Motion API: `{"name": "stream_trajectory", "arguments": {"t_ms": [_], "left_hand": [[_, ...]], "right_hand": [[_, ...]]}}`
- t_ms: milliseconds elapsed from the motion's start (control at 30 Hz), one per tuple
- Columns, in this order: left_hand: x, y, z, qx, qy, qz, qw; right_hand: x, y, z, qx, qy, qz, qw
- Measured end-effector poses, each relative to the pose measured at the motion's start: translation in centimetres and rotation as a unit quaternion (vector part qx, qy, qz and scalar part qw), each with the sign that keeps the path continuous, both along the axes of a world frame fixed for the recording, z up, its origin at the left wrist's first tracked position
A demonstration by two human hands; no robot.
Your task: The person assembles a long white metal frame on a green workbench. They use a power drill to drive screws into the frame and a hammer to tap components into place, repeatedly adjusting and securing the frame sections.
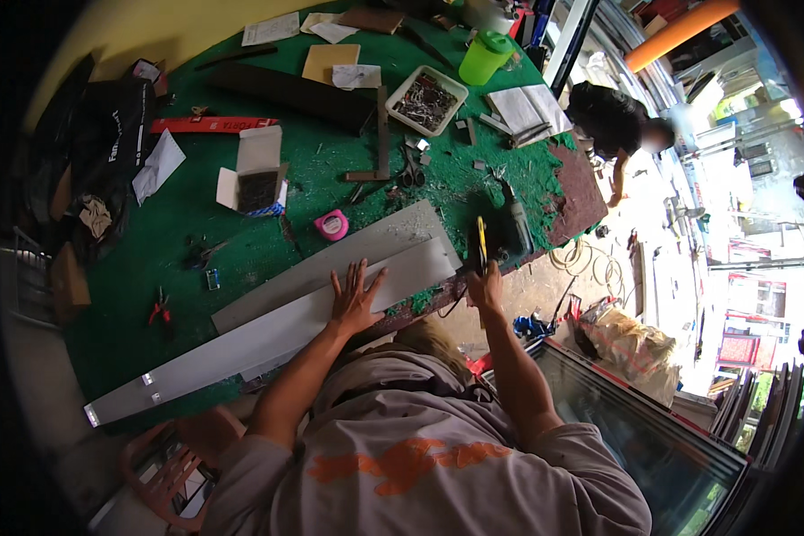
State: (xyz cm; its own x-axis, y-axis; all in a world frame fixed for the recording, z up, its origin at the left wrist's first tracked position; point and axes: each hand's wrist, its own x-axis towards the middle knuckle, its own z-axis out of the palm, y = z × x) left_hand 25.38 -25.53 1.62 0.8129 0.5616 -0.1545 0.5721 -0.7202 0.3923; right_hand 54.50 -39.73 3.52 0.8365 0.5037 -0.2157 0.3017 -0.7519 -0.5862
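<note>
My left hand (357, 299) lies with fingers spread on a long pale grey strip (241, 350), whose far-left end bears small shiny fittings. A second grey sheet (322, 259) lies partly beneath that strip. My right hand (485, 290) is closed round a slim yellow-and-black tool (482, 241) held upright just past the strip's right end; its exact kind is not clear. Nearby on the green table covering lies a grey power tool (518, 223). A pink tape measure (331, 225) rests behind the sheets.
Scissors (411, 170), a try square (381, 147), a tub of screws (427, 100), an open carton (257, 186), red pliers (159, 308) and a green container (487, 58) stand on the table (125, 259). Another person (607, 116) bends at the right. Glazed frames (625, 429) lie at lower right.
</note>
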Motion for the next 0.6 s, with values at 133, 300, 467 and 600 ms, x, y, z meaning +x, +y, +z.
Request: {"name": "stream_trajectory", "arguments": {"t_ms": [133,300,467,600], "left_hand": [[4.7,-0.9,0.1,0.004,0.044,0.028,0.999],[6.2,-1.3,0.7,0.011,0.125,0.052,0.991],[6.3,-1.6,0.5,0.009,0.153,0.053,0.987],[5.6,-1.9,-1.7,0.018,0.118,0.076,0.99]], "right_hand": [[6.6,6.2,-1.4,-0.033,0.008,0.028,0.999],[10.0,11.2,-4.7,-0.043,-0.052,0.133,0.989],[7.2,11.6,-4.6,0.052,-0.217,0.2,0.954],[-2.8,8.9,-1.6,0.123,-0.068,0.578,0.804]]}}
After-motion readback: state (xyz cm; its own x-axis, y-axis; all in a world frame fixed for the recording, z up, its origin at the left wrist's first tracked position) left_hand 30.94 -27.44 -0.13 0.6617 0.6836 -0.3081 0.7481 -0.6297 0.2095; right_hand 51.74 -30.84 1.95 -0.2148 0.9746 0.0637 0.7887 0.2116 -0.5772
